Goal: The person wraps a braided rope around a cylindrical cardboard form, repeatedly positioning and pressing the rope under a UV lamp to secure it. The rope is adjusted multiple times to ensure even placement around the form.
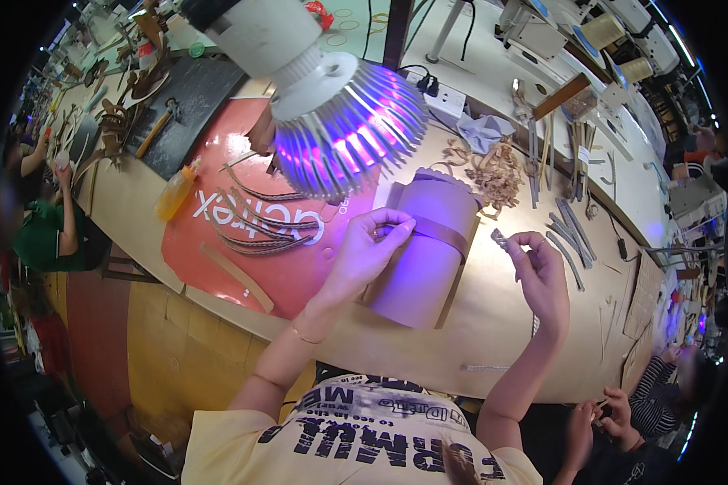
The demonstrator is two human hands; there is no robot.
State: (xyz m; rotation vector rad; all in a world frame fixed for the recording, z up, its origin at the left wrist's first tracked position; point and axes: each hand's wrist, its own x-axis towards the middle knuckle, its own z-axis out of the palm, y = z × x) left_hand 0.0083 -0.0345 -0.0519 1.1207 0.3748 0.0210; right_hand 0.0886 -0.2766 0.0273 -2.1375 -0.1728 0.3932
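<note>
Well, at the far left a person in a green top (52, 230) stands by the table (510, 327). A hammer (158, 129) lies on a dark slab (190, 101) toward the table's left part, and a yellow bottle (172, 194) sits by the left edge of a red sheet (190, 250), which reaches close to the table's front edge. Brown braided straps (259, 245) lie across that sheet. A finned lamp (348, 121) hangs above, throwing violet light.

The left hand (372, 246) has its thumb and forefinger pinched together on the left end of a brown band (441, 233), which runs across a tan roll (425, 283) lying near the table's front edge. Past the roll's far end is a heap of brown scraps (497, 178).

The right hand (538, 271), apart from the roll, clamps a short grey braided piece (499, 237) between thumb and fingertips. A pale braided strip (485, 369) lies at the front edge below. Farther right, grey strips (573, 230) lie toward the table's right edge.
</note>
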